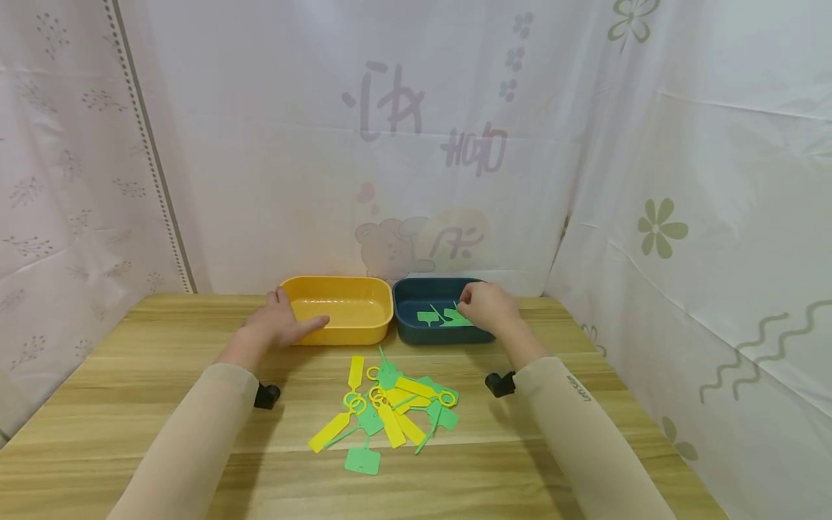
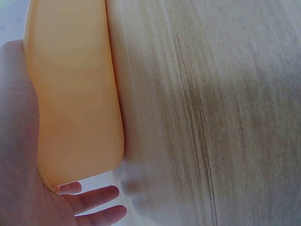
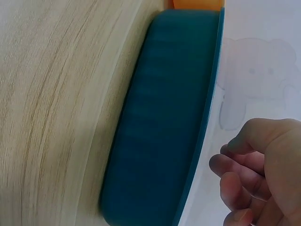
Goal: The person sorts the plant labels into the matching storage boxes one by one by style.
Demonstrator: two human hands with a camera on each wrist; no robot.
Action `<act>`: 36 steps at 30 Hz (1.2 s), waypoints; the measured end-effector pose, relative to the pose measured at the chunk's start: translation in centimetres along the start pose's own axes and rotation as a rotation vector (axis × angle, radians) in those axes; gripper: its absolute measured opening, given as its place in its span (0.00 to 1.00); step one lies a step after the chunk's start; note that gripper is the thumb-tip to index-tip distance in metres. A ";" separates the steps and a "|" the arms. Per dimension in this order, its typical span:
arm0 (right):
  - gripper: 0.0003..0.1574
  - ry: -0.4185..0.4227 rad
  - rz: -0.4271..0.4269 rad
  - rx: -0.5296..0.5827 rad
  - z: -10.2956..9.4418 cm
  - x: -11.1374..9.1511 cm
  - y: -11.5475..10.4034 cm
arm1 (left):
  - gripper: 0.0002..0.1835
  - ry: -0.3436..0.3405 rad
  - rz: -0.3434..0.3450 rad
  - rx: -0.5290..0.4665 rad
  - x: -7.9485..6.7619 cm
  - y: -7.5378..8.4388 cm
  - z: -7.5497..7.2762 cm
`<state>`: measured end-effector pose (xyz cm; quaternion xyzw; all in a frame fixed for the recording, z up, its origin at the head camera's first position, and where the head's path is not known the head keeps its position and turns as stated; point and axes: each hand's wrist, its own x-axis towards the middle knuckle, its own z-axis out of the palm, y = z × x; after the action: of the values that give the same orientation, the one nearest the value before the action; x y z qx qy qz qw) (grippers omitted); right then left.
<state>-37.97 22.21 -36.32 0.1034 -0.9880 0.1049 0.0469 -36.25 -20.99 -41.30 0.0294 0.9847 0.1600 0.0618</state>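
My left hand (image 1: 276, 323) rests on the left end of a yellow bin (image 1: 344, 336), thumb lying along the front rim. In the left wrist view its fingers (image 2: 96, 200) extend past the bin's corner. My right hand (image 1: 489, 307) hovers over a dark blue bin (image 1: 445, 336), fingers loosely bent. The right wrist view shows those fingers (image 3: 235, 165) above the rim, with nothing visible between them. Several green tags (image 1: 427, 317) lie inside the blue bin, one thin stem close below the fingertips. Yellow tags with rings (image 1: 355, 372) and green tags (image 1: 362, 461) are heaped in front.
Both bins stand side by side on a wooden table (image 1: 162, 347), near its back edge. A pale printed curtain (image 1: 292, 180) hangs behind and along both sides. A black wrist mount (image 1: 500, 384) sticks out from the right sleeve, another (image 1: 267, 395) from the left.
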 end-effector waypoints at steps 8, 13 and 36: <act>0.16 0.002 -0.049 -0.006 -0.6 -0.7 -2.0 | 0.82 -0.009 -0.010 -0.011 0.3 -0.3 0.1; 0.15 0.002 -0.087 0.001 -0.7 -1.4 -3.7 | 0.81 -0.003 -0.009 -0.016 0.2 -0.3 0.0; 0.10 -0.302 -0.280 -0.042 1.3 -5.3 -5.5 | 0.80 0.022 0.013 -0.022 -0.1 0.0 0.0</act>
<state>-31.69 17.68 -37.14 0.2535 -0.9617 0.0598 -0.0857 -36.11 -21.03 -41.31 0.0331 0.9834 0.1713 0.0502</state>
